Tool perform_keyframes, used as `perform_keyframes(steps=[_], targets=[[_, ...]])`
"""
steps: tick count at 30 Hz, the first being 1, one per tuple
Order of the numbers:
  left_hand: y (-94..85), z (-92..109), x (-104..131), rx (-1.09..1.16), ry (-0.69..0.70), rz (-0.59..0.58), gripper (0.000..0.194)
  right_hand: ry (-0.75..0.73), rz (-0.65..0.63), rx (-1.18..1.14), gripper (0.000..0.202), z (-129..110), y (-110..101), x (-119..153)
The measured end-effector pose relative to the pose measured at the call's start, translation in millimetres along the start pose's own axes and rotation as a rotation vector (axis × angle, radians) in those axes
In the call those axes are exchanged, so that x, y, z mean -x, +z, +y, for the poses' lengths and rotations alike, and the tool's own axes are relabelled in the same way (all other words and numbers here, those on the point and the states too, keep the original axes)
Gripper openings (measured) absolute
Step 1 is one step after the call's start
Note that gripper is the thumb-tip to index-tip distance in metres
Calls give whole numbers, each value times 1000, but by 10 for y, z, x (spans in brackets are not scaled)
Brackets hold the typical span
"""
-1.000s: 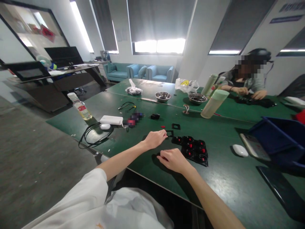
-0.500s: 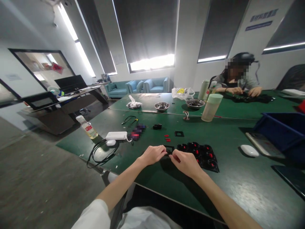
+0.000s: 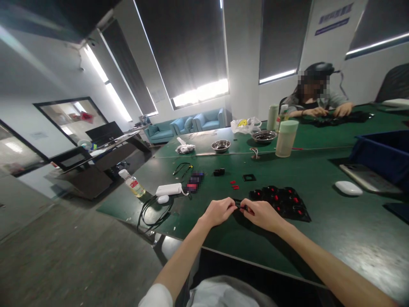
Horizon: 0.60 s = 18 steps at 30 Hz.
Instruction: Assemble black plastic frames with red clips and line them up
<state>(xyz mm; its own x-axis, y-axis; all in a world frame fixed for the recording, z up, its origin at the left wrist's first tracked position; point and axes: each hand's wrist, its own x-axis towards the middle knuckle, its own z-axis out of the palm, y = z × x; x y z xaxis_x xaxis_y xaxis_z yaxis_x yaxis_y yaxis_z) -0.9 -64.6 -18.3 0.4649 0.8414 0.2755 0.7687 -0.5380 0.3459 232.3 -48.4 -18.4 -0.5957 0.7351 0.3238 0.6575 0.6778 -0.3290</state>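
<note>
Between both hands is a small black square frame (image 3: pixel 238 203), seen nearly edge-on and partly covered by fingers. My left hand (image 3: pixel 221 210) pinches its left side. Its right side is gripped by my right hand (image 3: pixel 262 214), thumb and fingers closed together. Just beyond my right hand lies a black sheet of several black pieces with red centres (image 3: pixel 287 201). Small red parts (image 3: pixel 234 186) rest on the table past my fingers. Farther out are a flat black square plate with a hole (image 3: pixel 249 177) and some black blocks (image 3: pixel 219 172).
Left on the green table (image 3: pixel 204 251) are a bottle (image 3: pixel 134 184), white power bank (image 3: pixel 168 189) and coiled black cable (image 3: pixel 150 217). Metal bowls (image 3: pixel 220 146) and a tumbler (image 3: pixel 285 140) stand farther back. A blue bin (image 3: pixel 383 149) and white mouse (image 3: pixel 348 188) are right. A co-worker (image 3: pixel 319 98) sits opposite.
The black frame has tipped from showing its square opening to nearly edge-on, still held in both hands. The camera view has turned and tilted, shifting the table items rightward.
</note>
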Motion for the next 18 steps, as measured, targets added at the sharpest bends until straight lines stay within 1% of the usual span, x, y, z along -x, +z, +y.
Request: perform_keyframes(steps=[4,9,18], targets=[[1,3,-11,3,19,6,18,-2,-27,24,14,-7,-5,-10],[-8,9,-6,12,52,15,18,-10,-72,54,12,-39,-45,-17],[-36,28,15,28,56,8,13,-17,-130,56,11,-41,-72,-33]])
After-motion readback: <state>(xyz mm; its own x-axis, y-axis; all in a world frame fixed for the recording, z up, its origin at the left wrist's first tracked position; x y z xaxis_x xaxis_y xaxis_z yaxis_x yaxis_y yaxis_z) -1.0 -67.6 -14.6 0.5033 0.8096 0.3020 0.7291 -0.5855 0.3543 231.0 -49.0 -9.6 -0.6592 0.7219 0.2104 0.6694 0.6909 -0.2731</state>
